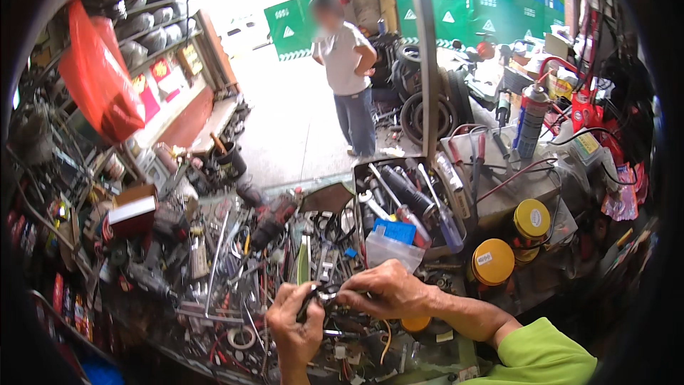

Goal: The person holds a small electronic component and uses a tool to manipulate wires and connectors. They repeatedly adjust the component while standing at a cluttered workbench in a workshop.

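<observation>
Both hands meet over the front of a cluttered workbench. My left hand (294,321) has its fingers curled round a small dark part with a shiny metal piece (328,295); its exact kind I cannot make out. From the right, my right hand (385,291) reaches across with thumb and fingertips pinched at the same part. The palm side of the right hand is hidden. Beneath the hands lie loose tools and small metal parts. Just beyond them is a tool tray (360,171) holding screwdrivers, a blue box (394,231) and a clear plastic bag (392,252).
Yellow-lidded tubs (493,262) and a spray can (531,121) stand at the right. A cordless drill (274,221) lies left of the tray, a roll of tape (241,337) near the front. Beyond the bench a person (345,64) stands beside a post (427,64) and tyres (427,115).
</observation>
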A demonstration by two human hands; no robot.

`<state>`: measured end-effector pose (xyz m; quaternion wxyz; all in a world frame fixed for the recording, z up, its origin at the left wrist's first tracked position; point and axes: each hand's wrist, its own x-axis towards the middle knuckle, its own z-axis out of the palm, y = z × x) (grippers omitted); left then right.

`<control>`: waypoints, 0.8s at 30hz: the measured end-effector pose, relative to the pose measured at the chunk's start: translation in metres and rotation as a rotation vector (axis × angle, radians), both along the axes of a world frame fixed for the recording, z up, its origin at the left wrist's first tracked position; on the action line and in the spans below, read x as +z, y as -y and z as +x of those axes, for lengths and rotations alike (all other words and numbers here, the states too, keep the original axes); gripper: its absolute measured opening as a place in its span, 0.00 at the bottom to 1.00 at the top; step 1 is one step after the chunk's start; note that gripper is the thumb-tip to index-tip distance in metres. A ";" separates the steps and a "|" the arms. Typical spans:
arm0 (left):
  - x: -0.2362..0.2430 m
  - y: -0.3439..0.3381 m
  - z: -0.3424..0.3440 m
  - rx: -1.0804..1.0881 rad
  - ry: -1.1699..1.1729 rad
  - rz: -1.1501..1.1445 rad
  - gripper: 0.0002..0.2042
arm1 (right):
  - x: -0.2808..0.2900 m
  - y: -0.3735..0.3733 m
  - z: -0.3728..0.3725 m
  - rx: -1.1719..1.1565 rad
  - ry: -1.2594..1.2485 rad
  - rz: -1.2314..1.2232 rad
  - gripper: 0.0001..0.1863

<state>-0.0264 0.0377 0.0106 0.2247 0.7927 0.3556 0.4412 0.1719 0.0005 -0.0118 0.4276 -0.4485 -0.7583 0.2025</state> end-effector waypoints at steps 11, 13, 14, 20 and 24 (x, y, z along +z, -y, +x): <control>0.011 0.011 0.009 -0.060 -0.005 0.062 0.11 | 0.004 0.001 0.006 -0.176 0.128 0.323 0.12; 0.012 0.011 0.010 -0.069 -0.018 0.070 0.11 | 0.003 -0.001 0.008 -0.171 0.123 0.332 0.12; 0.013 0.010 0.009 -0.073 -0.025 0.069 0.11 | 0.003 -0.002 0.009 -0.167 0.119 0.342 0.13; 0.013 0.012 0.007 -0.087 -0.038 0.034 0.11 | 0.000 -0.001 0.007 -0.134 0.059 0.269 0.15; 0.012 0.009 0.005 -0.089 -0.006 -0.038 0.11 | -0.008 -0.001 -0.005 -0.082 -0.094 0.073 0.17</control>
